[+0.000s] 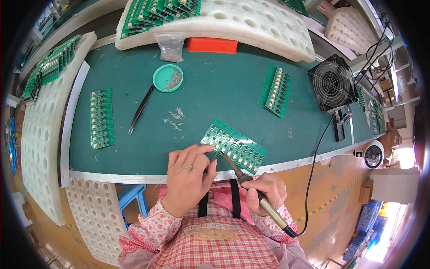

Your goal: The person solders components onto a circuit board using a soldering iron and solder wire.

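Observation:
A green circuit board panel [234, 145] with rows of small white parts lies at the table's front edge. My right hand [268, 192] is closed round the handle of a soldering iron [272, 210]. The iron's tip slants up and left onto the panel's near left part. My left hand [188, 177] pinches a thin solder wire [178, 171], which runs across the fingers, its end close to the iron's tip. The left index fingertip touches or hovers just over the panel's left end; I cannot tell which.
Beyond lie loose small parts [174, 117], black tweezers [141, 110] and a turquoise dish [168, 67]. More panels lie left [102, 118] and right [276, 92]. A black fan [333, 84] stands right; the iron's cord [319, 150] hangs there. White foam trays [255, 20] border the back.

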Demonstrator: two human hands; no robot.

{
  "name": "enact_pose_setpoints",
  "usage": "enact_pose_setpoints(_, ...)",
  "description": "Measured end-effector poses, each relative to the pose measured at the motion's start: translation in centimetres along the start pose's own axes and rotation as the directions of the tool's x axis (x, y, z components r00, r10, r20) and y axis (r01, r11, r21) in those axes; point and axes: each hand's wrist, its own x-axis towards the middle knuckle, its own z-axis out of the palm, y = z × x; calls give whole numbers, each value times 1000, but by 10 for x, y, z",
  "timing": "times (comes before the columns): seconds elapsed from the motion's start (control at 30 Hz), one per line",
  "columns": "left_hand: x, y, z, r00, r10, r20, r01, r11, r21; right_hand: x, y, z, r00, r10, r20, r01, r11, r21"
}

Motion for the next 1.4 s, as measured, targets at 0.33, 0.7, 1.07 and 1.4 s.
enact_pose_setpoints(0.33, 0, 2, 2, 1000, -8, -3, 8, 1000, 14, 9, -4, 3, 996, 11, 83, -6, 998, -62)
enact_pose_setpoints(0.7, 0, 0, 3, 1000, -6, -3, 6, 1000, 9, 14, -8, 2, 995, 26, 91, -21, 998, -60)
enact_pose_setpoints(1.07, 0, 0, -9, 1000, -2, 9, 2, 1000, 2, 9, 13, -17, 990, 88, 106, -37, 911, -411)
enact_pose_setpoints(1.4, -1, 5, 9, 1000, 19, 7, -18, 999, -36, -19, 19, -37, 985, 160, 61, -105, 844, -525)
